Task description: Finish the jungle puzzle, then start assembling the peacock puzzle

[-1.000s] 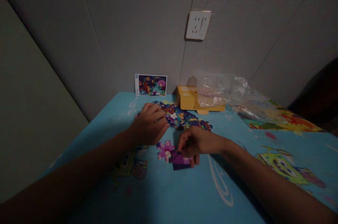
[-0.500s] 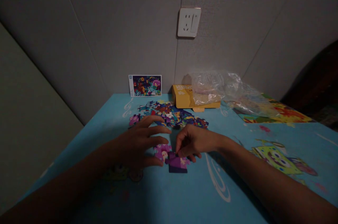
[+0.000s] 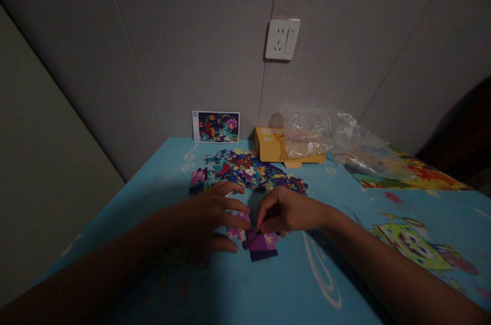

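Pink and purple jigsaw pieces lie on the blue tablecloth between my hands. My right hand (image 3: 282,210) comes in from the right, with thumb and forefinger pinched on the upper edge of a purple puzzle piece (image 3: 263,249). Spread fingers of my left hand (image 3: 215,217) reach over a pink puzzle piece (image 3: 238,233) just to the left, partly covering it. Whether those fingertips touch it I cannot tell. Beyond both hands is a pile of loose, multicoloured puzzle pieces (image 3: 249,169).
A small picture card (image 3: 217,127) leans against the wall at the back. Right of it, a yellow box (image 3: 272,146) lies partly under a clear plastic bag (image 3: 307,131). Farther right is a colourful flat sheet (image 3: 429,174). The wall carries a white socket (image 3: 283,40).
The whole view has shifted slightly. The purple piece has turned a little, and my left fingers now cover more of the pink piece. My right hand keeps its pinch.
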